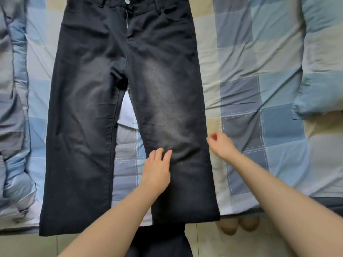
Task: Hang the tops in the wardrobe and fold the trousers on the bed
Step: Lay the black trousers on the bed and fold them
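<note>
Under the flat, open left hand (156, 171) lie black trousers (122, 101), right hand (220, 144) loosely curled beside them.

The trousers (104, 112) spread out are black denim, washed to a paler grey down the front of each thigh, with a small silver-coloured button (127, 0) at the waistband. Under them the bed (241, 75) wears a patchwork check of light blue, slate blue, grey, cream and pale beige squares, with white dashed stitching along some seams. A pillow (323, 86) at the right has the same blue and cream blocks. The floor (207, 243) below is pale beige tile.
</note>
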A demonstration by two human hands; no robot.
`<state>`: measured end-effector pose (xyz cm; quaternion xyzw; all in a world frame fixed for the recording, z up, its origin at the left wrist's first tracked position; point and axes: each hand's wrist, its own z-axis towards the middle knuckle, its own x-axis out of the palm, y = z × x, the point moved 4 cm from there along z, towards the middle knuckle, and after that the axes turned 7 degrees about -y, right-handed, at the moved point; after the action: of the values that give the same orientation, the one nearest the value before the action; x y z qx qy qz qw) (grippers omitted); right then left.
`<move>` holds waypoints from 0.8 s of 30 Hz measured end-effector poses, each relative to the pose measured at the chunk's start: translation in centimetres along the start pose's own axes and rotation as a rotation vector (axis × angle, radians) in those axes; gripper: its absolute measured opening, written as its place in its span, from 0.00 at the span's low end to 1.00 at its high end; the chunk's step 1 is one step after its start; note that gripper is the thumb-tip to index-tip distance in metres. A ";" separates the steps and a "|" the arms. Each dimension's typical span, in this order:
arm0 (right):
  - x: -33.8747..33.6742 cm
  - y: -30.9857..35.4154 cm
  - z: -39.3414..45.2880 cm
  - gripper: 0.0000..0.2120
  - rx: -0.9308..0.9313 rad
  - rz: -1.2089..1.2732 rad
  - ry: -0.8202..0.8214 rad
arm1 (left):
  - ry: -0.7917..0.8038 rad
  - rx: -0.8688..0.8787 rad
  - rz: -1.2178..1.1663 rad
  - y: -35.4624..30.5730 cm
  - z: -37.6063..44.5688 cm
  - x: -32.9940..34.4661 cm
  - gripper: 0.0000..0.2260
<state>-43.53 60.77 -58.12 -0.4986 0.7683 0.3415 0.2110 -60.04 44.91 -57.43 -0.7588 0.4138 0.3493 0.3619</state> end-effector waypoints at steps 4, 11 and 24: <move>-1.7 5.2 7.6 0.11 0.061 0.368 -0.045 | -0.040 0.214 0.103 -3.6 6.9 -1.4 0.32; -3.2 12.2 13.5 0.15 0.100 0.503 0.019 | 0.092 0.066 0.195 -9.4 14.1 -0.6 0.29; -5.3 23.4 14.3 0.07 0.092 0.634 -0.085 | -0.212 0.166 -0.654 -1.6 13.7 -9.6 0.10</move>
<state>-62.82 80.92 -56.96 -0.2099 0.8905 0.3754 0.1484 -65.76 60.61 -55.82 -0.7787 0.1363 0.2569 0.5559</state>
